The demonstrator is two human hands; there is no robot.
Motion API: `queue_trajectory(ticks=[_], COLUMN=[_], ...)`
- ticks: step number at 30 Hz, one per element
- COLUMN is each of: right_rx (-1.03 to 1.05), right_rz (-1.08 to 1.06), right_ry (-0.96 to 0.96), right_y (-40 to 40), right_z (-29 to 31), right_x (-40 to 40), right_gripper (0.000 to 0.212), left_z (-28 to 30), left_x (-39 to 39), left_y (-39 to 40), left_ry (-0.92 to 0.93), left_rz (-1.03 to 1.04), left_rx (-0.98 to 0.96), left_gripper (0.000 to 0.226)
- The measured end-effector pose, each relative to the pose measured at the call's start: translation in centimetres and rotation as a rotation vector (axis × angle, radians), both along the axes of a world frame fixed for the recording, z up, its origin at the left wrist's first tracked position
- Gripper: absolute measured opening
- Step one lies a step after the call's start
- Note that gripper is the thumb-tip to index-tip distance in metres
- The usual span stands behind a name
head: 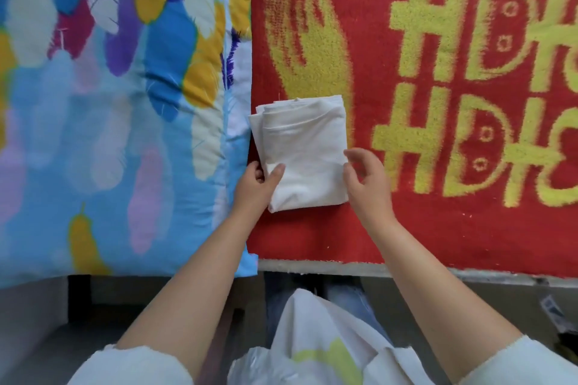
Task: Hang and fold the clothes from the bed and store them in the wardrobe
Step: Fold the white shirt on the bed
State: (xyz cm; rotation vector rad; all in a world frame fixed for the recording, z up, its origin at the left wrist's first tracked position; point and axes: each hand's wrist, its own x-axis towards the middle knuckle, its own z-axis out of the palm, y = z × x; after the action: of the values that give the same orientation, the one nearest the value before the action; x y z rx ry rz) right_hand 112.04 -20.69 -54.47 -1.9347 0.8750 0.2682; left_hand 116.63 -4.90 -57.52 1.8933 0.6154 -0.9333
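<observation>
Folding step looks done: left hand pinches folded white cotton garment on red woven blanket; right hand hovers loosely curled, empty. Next probably needs two-handed lift to wardrobe.

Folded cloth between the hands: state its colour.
Plain white, no visible print; the head view shows the folded cloth on the red blanket.
</observation>
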Motion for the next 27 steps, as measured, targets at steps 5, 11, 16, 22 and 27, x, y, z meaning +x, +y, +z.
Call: queue_trajectory(ticks=[5,11,16,22,27], right_rx=[0.309,0.584,0.745,0.915,1.043], right_rz=[0.038,-0.011,0.103,0.356,0.591], right_ry=[0.161,0.139,0.114,0.189,0.267], right_y=[-2.4,-2.7,-2.1,1.0,6.6], right_z=[-2.1,-3.6,-0.6,7.6,15.8], right_x=[4.9,7.7,6.0,3.0,-0.8], right_gripper=[0.048,0.041,0.054,0.036,0.020], left_z=[-0.5,-1.3,1.1,9.2,17.5], left_x=[-2.4,-3.5,-6.2,-12.7,-20.5], left_y=[-1.2,-1.0,0.5,2.7,5.7], left_ry=[0.027,0.061,-0.004,-0.127,-0.260], left_rz=[-0.017,0.296,0.380,0.611,0.822], left_rx=[0.019,-0.285,-0.373,-0.457,-0.461], left_gripper=[0.071,0.059,0.065,0.063,0.052])
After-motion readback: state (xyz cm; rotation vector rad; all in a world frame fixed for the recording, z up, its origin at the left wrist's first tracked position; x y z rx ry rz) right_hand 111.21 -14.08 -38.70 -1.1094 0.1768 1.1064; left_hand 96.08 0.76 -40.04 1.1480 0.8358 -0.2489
